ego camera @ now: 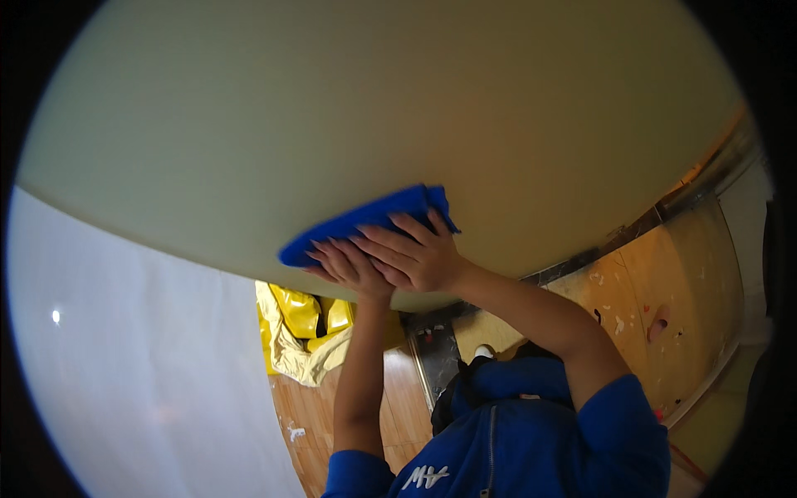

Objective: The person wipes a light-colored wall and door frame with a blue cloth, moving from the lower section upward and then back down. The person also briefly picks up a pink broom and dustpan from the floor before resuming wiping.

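A folded blue cloth (367,218) lies flat against a large, smooth, pale greenish surface (373,112), which looks like a wall or panel. My right hand (417,252) presses on the cloth's right part with its fingers spread. Close beside it, and partly overlapped by it, my left hand (352,267) rests on the lower left part of the cloth. Both hands have their fingertips on the cloth, near the lower edge of the surface. What lies under the cloth is hidden.
A whitish panel (143,342) stands at the left. Shiny yellow bags or sheets with a cream cloth (292,355) lie on the wood-look floor (311,411). A dark stone strip (436,355) crosses the floor. Small scraps and a pinkish object (658,322) lie on the tan floor at the right.
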`<control>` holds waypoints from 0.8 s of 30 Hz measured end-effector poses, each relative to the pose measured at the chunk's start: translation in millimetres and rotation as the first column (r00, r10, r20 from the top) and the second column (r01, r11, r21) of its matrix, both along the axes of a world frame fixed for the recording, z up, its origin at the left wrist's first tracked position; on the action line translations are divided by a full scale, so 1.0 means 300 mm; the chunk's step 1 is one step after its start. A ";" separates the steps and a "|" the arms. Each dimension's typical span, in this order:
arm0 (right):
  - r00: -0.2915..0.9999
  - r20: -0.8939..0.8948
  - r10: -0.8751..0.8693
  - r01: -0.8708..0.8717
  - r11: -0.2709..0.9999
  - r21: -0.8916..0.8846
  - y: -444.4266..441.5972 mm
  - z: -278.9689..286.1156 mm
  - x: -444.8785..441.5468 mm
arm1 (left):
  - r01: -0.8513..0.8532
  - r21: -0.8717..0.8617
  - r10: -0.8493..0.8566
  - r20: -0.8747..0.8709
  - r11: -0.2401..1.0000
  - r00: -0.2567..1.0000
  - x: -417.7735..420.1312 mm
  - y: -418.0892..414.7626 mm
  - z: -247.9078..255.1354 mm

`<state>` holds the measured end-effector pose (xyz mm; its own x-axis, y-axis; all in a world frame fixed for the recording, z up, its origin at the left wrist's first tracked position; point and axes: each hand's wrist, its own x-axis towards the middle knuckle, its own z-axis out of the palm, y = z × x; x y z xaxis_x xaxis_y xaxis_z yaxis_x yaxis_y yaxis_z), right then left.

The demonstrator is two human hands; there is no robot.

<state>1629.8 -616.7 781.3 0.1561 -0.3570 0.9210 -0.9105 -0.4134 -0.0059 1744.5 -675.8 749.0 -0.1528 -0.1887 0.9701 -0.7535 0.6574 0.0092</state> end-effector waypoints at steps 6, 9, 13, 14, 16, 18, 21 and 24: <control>0.997 -0.061 -0.043 0.056 0.972 0.230 0.111 -0.278 -0.189 | 0.068 0.127 -0.099 0.252 0.990 0.963 -0.073 0.094 -0.331; 0.988 -0.011 -0.152 0.152 0.985 0.084 0.109 -0.083 -0.255 | 0.202 0.116 -0.220 0.171 0.973 0.961 -0.175 0.106 -0.085; 0.968 0.137 -0.211 0.229 0.965 -0.131 0.079 0.106 -0.324 | 0.190 0.075 -0.200 0.164 0.979 0.966 -0.282 0.137 0.142; 0.964 0.131 -0.231 0.246 0.962 -0.115 0.089 0.074 -0.347 | 0.122 0.071 -0.133 0.178 0.990 0.975 -0.318 0.149 0.104; 0.956 0.098 -0.277 0.286 0.954 -0.089 0.124 -0.082 -0.430 | 0.030 0.123 -0.060 0.243 0.992 0.968 -0.391 0.188 -0.027; 0.947 0.057 -0.317 0.309 0.944 0.118 0.196 -0.276 -0.510 | 0.104 0.224 -0.185 0.376 0.969 0.908 -0.417 0.216 -0.199; 0.948 0.073 -0.311 0.299 0.945 0.135 0.265 -0.323 -0.601 | 0.151 0.256 -0.251 0.419 0.955 0.873 -0.494 0.254 -0.202; 0.931 0.215 -0.295 0.295 0.955 0.029 0.264 -0.081 -0.663 | 0.163 0.254 -0.243 0.329 0.953 0.912 -0.622 0.287 0.009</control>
<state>1430.9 -537.4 757.0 -0.1568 -0.3536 0.9222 -0.9687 -0.1267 -0.2133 1557.9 -589.7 751.9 -0.5344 -0.3151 0.7843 -0.5838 0.8086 -0.0729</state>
